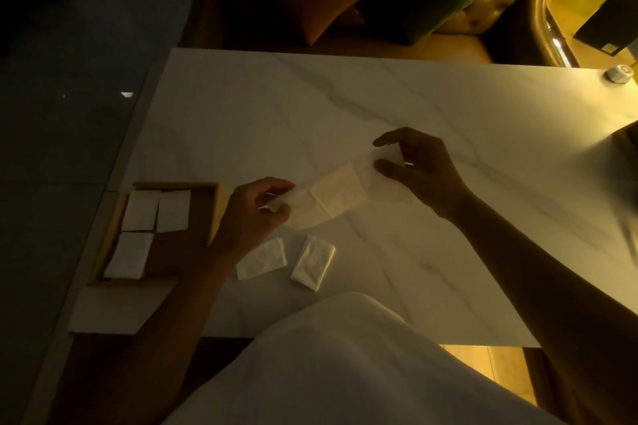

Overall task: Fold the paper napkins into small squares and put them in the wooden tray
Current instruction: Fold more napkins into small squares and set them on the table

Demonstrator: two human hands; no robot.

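Both hands, left hand point(255, 214) and right hand point(417, 169), pinch opposite ends of a half-folded paper napkin point(340, 191) above the tabletop point(345, 97); next, its ends should be brought together.

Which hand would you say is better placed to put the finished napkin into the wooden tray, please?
Left, probably. The left hand pinches the napkin end nearest the wooden tray; the right hand holds the far end, across the table.
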